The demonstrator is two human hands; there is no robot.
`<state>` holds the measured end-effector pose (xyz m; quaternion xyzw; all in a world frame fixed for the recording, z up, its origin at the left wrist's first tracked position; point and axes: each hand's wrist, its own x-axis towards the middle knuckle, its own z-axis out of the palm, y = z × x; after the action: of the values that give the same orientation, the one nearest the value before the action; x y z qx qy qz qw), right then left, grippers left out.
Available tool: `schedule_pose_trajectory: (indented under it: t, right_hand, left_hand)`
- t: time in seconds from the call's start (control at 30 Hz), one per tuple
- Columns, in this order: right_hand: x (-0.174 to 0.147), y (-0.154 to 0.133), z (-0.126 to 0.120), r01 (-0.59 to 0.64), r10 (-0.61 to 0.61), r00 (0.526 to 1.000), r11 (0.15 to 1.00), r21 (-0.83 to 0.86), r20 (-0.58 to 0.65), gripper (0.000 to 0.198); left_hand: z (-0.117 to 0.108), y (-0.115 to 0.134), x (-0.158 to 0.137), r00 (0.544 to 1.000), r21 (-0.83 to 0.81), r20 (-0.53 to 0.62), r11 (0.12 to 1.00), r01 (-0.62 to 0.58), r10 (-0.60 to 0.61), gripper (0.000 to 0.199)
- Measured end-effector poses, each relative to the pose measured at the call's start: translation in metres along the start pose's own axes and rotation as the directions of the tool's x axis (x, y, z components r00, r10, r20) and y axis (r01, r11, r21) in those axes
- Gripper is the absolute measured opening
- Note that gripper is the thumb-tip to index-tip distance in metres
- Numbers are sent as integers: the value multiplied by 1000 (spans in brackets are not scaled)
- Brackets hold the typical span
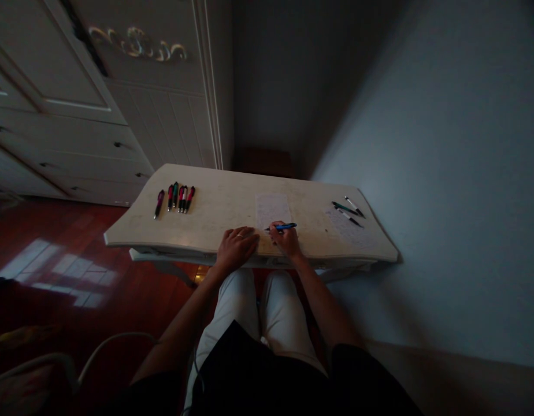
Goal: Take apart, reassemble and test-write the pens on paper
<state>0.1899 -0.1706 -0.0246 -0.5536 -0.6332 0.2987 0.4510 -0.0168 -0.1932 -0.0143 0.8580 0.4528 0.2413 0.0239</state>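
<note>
the right hand (286,240) has its fingers closed around a blue pen (285,226), long axis crosswise, tip leftward over the paper sheet (272,207); the left hand (237,247), fingers outstretched, rests just left on the tabletop (219,199).

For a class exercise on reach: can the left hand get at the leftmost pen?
Likely yes: nothing visible lies between the left hand and the leftmost pen across the table.
</note>
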Motion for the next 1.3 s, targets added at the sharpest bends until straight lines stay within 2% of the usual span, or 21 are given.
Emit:
schedule_pose_trajectory:
  t: [0.2,0.37,0.57,0.7,1.13,1.3]
  right_hand:
    - [0,-1,1,-31,28,998,998,-56,-52,32]
    - [-1,-3,1,-35,34,999,995,-98,-18,34]
    - [0,-7,0,-13,8,999,990,-138,-35,33]
    - [0,-8,-1,-12,11,1000,993,-116,-13,33]
    - [0,-6,0,-37,31,998,991,-127,-48,33]
    - [-1,-7,-1,-123,122,988,992,-3,-92,37]
  left_hand:
    - [0,-1,0,1000,-31,-5,999,-3,3,28]
    - [2,-2,-1,1000,-12,-13,1000,-6,6,29]
    - [2,-3,-1,1000,-2,-20,1000,-21,21,29]
    - [2,-2,-1,1000,5,-11,1000,-18,18,29]
    - [0,-1,-1,1000,-11,-18,1000,-16,15,29]
    - [1,-2,-1,1000,-13,-16,1000,-14,14,28]
